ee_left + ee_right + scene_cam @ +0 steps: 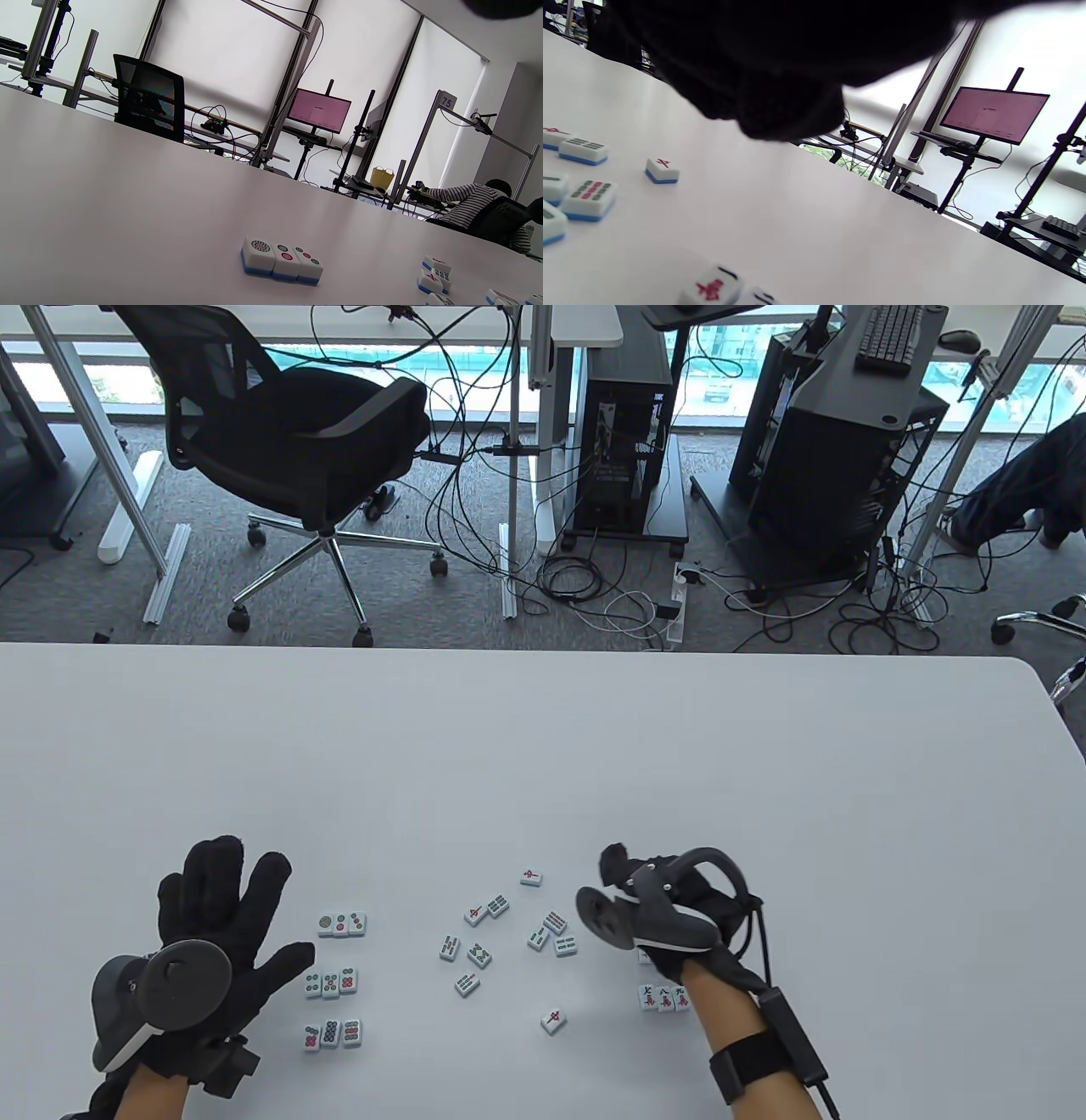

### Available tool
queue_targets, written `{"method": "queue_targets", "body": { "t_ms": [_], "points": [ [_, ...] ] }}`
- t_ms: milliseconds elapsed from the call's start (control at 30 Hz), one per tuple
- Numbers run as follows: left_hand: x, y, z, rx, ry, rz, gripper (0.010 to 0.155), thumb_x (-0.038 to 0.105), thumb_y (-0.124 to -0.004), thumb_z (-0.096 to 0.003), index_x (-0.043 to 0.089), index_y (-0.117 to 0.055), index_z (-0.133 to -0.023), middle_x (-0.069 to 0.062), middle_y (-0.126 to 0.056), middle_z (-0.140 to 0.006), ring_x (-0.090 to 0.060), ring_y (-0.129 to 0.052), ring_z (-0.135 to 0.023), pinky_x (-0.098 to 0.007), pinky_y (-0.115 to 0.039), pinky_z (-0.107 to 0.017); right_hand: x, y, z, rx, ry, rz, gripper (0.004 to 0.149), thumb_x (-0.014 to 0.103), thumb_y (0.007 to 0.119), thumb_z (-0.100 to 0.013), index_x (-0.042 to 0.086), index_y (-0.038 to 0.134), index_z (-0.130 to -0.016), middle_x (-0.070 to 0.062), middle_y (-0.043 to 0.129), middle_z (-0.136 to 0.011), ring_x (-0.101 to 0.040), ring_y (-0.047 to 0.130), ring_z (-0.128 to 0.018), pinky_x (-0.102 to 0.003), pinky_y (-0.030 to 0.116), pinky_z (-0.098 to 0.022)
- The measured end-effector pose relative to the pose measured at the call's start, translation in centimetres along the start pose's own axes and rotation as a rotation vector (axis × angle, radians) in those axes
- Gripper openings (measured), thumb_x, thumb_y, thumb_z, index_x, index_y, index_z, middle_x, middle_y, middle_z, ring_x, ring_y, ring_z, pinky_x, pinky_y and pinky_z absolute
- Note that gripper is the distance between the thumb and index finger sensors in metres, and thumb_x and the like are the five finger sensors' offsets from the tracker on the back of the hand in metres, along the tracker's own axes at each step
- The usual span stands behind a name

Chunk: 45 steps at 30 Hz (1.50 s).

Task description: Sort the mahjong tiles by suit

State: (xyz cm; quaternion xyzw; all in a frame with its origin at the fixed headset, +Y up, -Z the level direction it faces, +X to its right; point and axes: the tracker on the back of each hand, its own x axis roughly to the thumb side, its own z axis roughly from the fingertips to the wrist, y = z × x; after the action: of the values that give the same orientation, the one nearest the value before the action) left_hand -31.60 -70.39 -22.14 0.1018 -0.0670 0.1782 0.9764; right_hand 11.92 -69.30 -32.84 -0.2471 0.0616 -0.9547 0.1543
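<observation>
Nearest me, my left hand (216, 937) lies flat with fingers spread, gripping nothing, parked at nine o'clock of the dot tiles (332, 982) so those three finished rows stay undisturbed. At three o'clock of the loose pile my right hand (657, 912) hovers, fingers curled under the tracker; whether they pinch a tile I cannot tell. Unsorted bamboo and character tiles (509, 937) sit scattered mid-table between my hands. Smallest group, the character row (663, 999), lies at six o'clock beneath my right wrist, begun there for easy reach
</observation>
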Motion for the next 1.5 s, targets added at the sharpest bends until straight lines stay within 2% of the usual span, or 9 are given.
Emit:
{"method": "queue_targets", "body": {
  "t_ms": [33,133,333,633,900,1067,1233,1433,1500],
  "points": [
    [0.0,0.0,0.0,-0.001,0.001,-0.003,0.088,0.077,-0.062,-0.0361,0.047,-0.02,-0.107,0.014,0.01,-0.112,-0.019,0.004,-0.113,-0.058,-0.006,-0.08,-1.7,0.9,0.7,0.046,0.046,0.01,0.058,0.031,0.088,-0.034,0.005,0.076,-0.084,-0.005,0.098,-0.037,-0.011,0.09,-0.008,-0.027,0.082,-0.006],
    [0.0,-0.1,0.0,-0.006,0.006,-0.003,0.087,0.077,-0.061,-0.0363,0.047,-0.02,-0.107,0.014,0.01,-0.112,-0.019,0.004,-0.113,-0.058,-0.006,-0.08,-3.8,3.2,1.9,0.133,0.126,-0.002,0.058,0.031,0.088,-0.035,0.004,0.076,-0.084,-0.005,0.098,-0.038,-0.011,0.09,-0.008,-0.027,0.083,-0.006],
    [0.1,-0.3,-0.1,-0.022,0.007,-0.016,0.087,0.077,-0.061,-0.0363,0.047,-0.021,-0.107,0.014,0.01,-0.112,-0.019,0.004,-0.113,-0.058,-0.006,-0.08,-4.3,7.8,2.8,0.256,0.179,0.002,0.056,0.03,0.088,-0.035,0.005,0.077,-0.084,-0.005,0.098,-0.039,-0.011,0.091,-0.009,-0.027,0.083,-0.007],
    [0.0,-0.3,-0.2,-0.028,0.02,-0.019,0.087,0.077,-0.062,-0.0365,0.047,-0.021,-0.108,0.014,0.01,-0.112,-0.019,0.005,-0.113,-0.058,-0.006,-0.08,-4.2,9.3,1.7,0.288,0.222,-0.05,0.054,0.03,0.087,-0.036,0.006,0.078,-0.084,-0.005,0.098,-0.041,-0.012,0.091,-0.011,-0.028,0.084,-0.008],
    [-0.1,-0.3,-0.2,-0.027,0.021,-0.014,0.087,0.076,-0.062,-0.0367,0.047,-0.021,-0.108,0.014,0.011,-0.111,-0.019,0.005,-0.113,-0.058,-0.006,-0.08,-4.3,8.7,2.1,0.265,0.221,-0.038,0.058,0.03,0.085,-0.037,0.01,0.07,-0.09,-0.004,0.098,-0.046,-0.013,0.093,-0.015,-0.029,0.085,-0.012],
    [-0.1,-0.3,-0.3,-0.027,0.022,-0.012,0.087,0.076,-0.062,-0.0367,0.047,-0.021,-0.108,0.014,0.011,-0.111,-0.019,0.004,-0.113,-0.058,-0.006,-0.08,-4.2,5.6,2.1,0.164,0.244,-0.105,0.064,0.031,0.086,-0.038,0.013,0.064,-0.095,-0.005,0.098,-0.049,-0.014,0.093,-0.018,-0.029,0.085,-0.014],
    [-0.1,-0.4,-0.3,-0.035,0.021,-0.02,0.087,0.076,-0.062,-0.0367,0.047,-0.021,-0.108,0.014,0.011,-0.111,-0.019,0.004,-0.113,-0.058,-0.006,-0.08,-0.4,2.7,0.7,0.087,0.134,-0.198,0.062,0.034,0.085,-0.037,0.012,0.069,-0.093,-0.005,0.098,-0.044,-0.013,0.092,-0.013,-0.028,0.083,-0.01],
    [0.0,-0.5,-0.3,-0.037,0.014,-0.019,0.087,0.076,-0.062,-0.0368,0.047,-0.021,-0.108,0.014,0.011,-0.111,-0.019,0.004,-0.113,-0.058,-0.006,-0.08,6.6,2.2,-1.6,0.134,-0.045,-0.192,0.062,0.039,0.085,-0.037,0.011,0.072,-0.091,-0.004,0.099,-0.04,-0.012,0.091,-0.01,-0.028,0.082,-0.007],
    [0.0,-0.5,-0.2,-0.036,0.011,-0.019,0.087,0.076,-0.062,-0.0368,0.047,-0.021,-0.108,0.014,0.011,-0.111,-0.019,0.004,-0.113,-0.058,-0.006,-0.08,8.2,2.2,-2.2,0.107,-0.074,-0.162,0.061,0.039,0.085,-0.036,0.012,0.074,-0.09,-0.004,0.099,-0.039,-0.012,0.09,-0.009,-0.028,0.082,-0.006]
  ]
}}
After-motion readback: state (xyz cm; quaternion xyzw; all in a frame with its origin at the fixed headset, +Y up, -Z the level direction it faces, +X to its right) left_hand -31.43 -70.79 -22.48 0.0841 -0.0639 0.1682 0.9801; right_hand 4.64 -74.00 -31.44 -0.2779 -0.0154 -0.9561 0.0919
